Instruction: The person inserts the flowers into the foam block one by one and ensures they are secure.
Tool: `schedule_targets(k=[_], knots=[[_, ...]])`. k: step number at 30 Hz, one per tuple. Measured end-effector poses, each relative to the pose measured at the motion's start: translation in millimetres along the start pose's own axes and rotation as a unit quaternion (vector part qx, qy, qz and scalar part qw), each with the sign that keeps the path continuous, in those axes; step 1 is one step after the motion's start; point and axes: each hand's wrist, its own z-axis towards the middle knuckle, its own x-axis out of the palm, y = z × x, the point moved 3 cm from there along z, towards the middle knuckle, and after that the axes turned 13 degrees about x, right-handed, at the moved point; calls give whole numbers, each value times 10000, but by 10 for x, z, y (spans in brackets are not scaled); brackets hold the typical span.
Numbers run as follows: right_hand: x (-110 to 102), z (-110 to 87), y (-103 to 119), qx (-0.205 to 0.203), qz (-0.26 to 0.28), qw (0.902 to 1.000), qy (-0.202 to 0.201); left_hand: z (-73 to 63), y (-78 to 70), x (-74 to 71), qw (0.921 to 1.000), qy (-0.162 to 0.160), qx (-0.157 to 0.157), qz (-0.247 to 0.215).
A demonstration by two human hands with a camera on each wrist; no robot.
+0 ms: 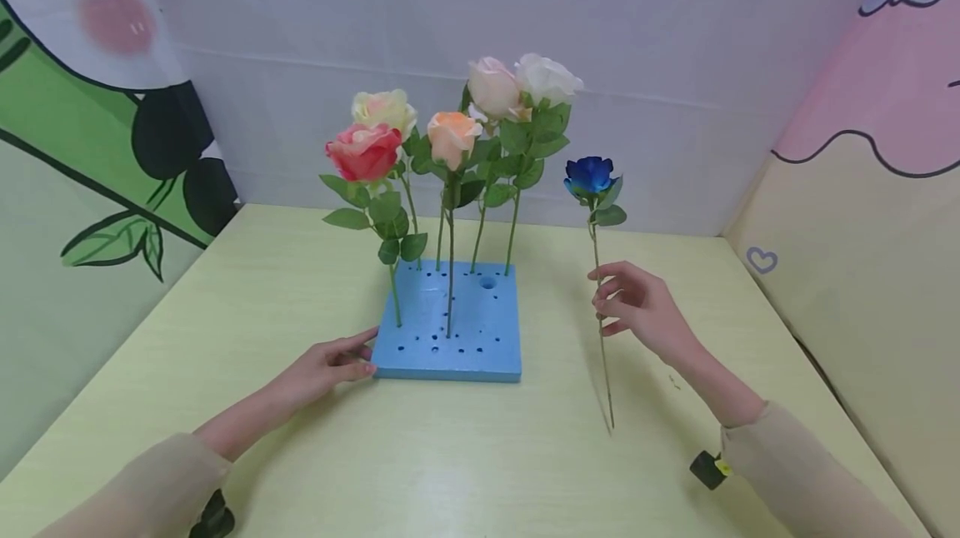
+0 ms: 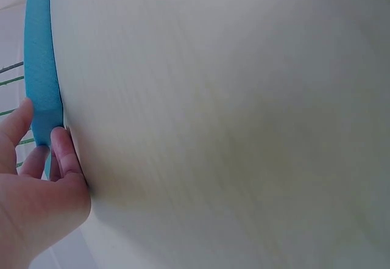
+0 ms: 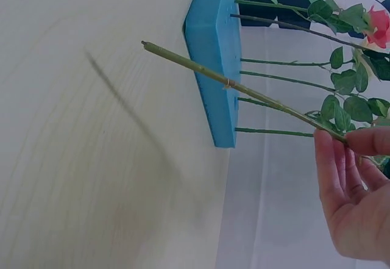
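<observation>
A blue foam board (image 1: pixel 480 359) with several holes lies on the table. Against its front left corner rest the loosely extended fingers of my left hand (image 1: pixel 333 365). My right hand (image 1: pixel 637 309) pinches the thin stem of a blue artificial rose (image 1: pixel 590 176), right of the board. That rose stands nearly upright, its bloom above the hand and its bare stem end (image 3: pixel 164 52) pointing down over the table. In the board stand a red-pink rose (image 1: pixel 363 152), a pale yellow rose (image 1: pixel 384 111), a peach rose (image 1: pixel 453 138), a pale pink rose (image 1: pixel 495 88) and a white rose (image 1: pixel 549 78).
The pale wooden table (image 1: pixel 465 455) ends at a light cloth backdrop (image 1: pixel 300 38). Cartoon-printed panels (image 1: pixel 112 213) flank it on both sides. A small dark wrist device (image 1: pixel 708 470) hangs by the right sleeve.
</observation>
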Motion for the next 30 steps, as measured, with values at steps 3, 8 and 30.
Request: schedule_targets(k=[3,8,30], knots=[[49,-16,59,-156,49,9999,-23,1,1,-2,10000,1,-18,-10],[110,-27,126,-389,102,9991,-108,2,1,-3,10000,-6,-47,11],[365,16,363,-1458,643,9864,-393,6,13,14,9999,-32,-85,43]])
